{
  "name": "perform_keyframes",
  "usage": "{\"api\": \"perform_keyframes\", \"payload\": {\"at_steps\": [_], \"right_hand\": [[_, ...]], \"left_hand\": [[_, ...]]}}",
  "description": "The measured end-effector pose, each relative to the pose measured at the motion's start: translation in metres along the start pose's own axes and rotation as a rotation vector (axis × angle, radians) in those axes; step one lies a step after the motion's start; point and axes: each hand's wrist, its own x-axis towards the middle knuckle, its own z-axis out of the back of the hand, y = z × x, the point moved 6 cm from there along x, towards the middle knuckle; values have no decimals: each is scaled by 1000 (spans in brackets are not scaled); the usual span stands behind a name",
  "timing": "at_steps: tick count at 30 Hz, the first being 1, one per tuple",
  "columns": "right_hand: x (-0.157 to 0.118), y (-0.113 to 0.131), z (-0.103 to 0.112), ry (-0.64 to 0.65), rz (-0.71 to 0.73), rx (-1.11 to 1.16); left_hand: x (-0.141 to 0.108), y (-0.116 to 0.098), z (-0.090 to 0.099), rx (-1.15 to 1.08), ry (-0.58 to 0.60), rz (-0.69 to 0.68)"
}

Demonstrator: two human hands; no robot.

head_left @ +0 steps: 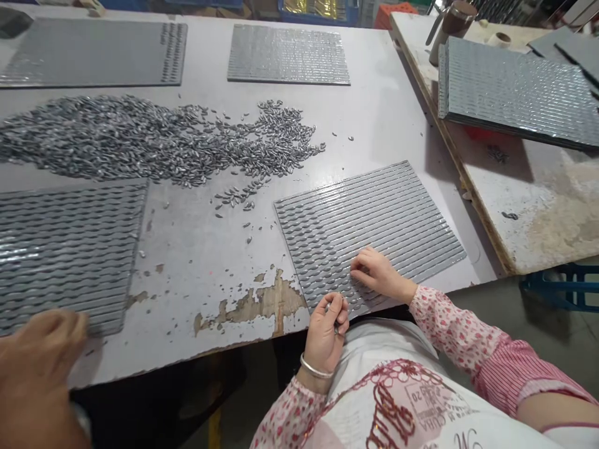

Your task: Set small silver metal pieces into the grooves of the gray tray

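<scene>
A grey ridged board (374,218) lies at an angle near the table's front edge, with small metallic pieces set in rows over its left part. Over its lower front edge, my left hand (327,327), with a bracelet at the wrist, is curled around some small metallic pieces, only partly visible. My right hand (378,272) is over the board beside the filled rows, its thumb and fingers bent together; whatever is between the fingertips is too small to make out. A long heap of small grey metallic pieces (154,140) lies behind on the white table.
Another person's hand (51,337) is at a second filled board (70,255) on the left. Two more boards (93,53) (287,55) lie at the back. A stack of boards (519,93), a cup (456,25) and loose pieces are on the right-hand table (547,206).
</scene>
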Motion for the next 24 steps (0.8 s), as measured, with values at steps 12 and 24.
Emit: {"api": "perform_keyframes", "payload": {"at_steps": [12,24], "right_hand": [[-6,4,-7,11,-196,778],[8,-19,2,35,-137,161]], "left_hand": [[-4,-1,-8,-33,56,27],[-3,-1,0,2,75,20]]}}
